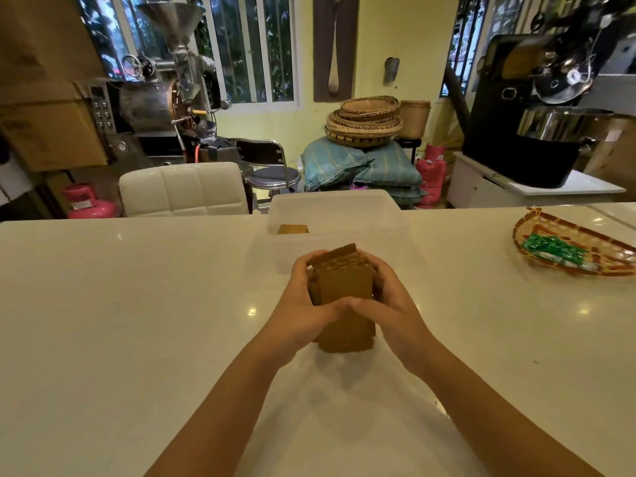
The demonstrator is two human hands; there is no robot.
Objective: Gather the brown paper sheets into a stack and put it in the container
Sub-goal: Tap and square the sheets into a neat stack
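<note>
A stack of brown paper sheets [342, 282] is held a little above the white table, its edges uneven at the top. My left hand [303, 304] grips its left side and my right hand [389, 301] grips its right side, thumbs meeting in front. More brown sheets [347, 333] lie on the table right under my hands. Just beyond stands a clear plastic container [339, 210], open at the top, with a brown sheet [292, 229] inside at its left.
A woven basket tray [581, 249] with green packets sits at the table's right. Beyond the white table [137, 304], a white chair [182, 189] stands at the far edge, with roasting machines, sacks and baskets behind.
</note>
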